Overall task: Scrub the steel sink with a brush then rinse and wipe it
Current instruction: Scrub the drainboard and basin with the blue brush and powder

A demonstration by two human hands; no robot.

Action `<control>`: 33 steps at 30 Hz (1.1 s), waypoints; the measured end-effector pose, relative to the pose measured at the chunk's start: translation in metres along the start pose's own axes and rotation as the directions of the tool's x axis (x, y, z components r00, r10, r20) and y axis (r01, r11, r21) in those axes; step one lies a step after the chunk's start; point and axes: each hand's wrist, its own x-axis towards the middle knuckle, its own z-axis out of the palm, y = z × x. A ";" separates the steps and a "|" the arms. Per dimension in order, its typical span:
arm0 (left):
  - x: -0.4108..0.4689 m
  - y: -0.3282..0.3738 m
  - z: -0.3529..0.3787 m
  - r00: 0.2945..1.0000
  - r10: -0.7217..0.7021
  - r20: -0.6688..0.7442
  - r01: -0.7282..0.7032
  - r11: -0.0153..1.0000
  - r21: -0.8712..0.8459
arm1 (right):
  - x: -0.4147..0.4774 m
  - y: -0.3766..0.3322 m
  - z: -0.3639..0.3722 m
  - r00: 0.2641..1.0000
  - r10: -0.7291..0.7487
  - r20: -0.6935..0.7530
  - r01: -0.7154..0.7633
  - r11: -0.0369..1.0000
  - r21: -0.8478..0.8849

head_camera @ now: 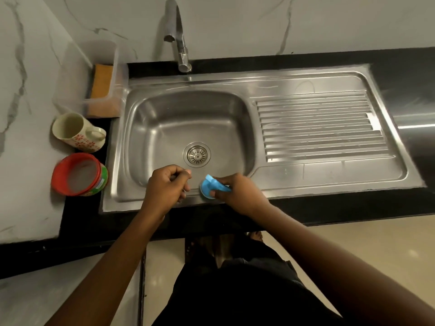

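Sink (pixel 146 118) of shiny steel fills the middle, with a ridged draining board (pixel 317 128) at its 3 o'clock. The tap (pixel 179 38) stands at 12 o'clock, and no water runs from it. A red tub (pixel 77 175) and a flowery mug (pixel 75 132) sit on the counter at 9 o'clock.

The right hand (pixel 237 196) holds a small blue brush (pixel 211 184), fingers curled round its handle, and presses the round head on the sink's flat rim at 6 o'clock. The left hand (pixel 164 187) is just beside it, fingers curled into a fist, and I see nothing in it. The drain (pixel 197 154) sits in the bowl's bottom.

This looks like the scrubbing step. To do it well, I think: push down firmly, rub in little circles, go all round the rim, then the walls, the corners, the drain and the ridges.
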 end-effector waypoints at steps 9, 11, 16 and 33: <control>0.005 0.009 0.027 0.998 -0.010 0.066 0.010 1.000 -0.001 | -0.052 0.119 -0.120 0.906 0.276 -0.321 -0.303 0.952 -0.036; 0.005 0.009 0.032 0.997 -0.009 0.075 0.009 1.000 0.002 | -0.050 0.115 -0.115 0.892 0.284 -0.353 -0.310 0.950 -0.020; 0.007 0.010 0.041 0.995 -0.013 0.097 0.012 1.000 0.008 | -0.019 0.063 -0.049 0.946 0.178 -0.271 -0.177 0.984 0.029; 0.006 0.018 0.052 0.991 0.008 0.136 -0.016 0.998 0.053 | -0.036 0.099 -0.079 0.880 0.283 -0.382 -0.260 0.959 0.111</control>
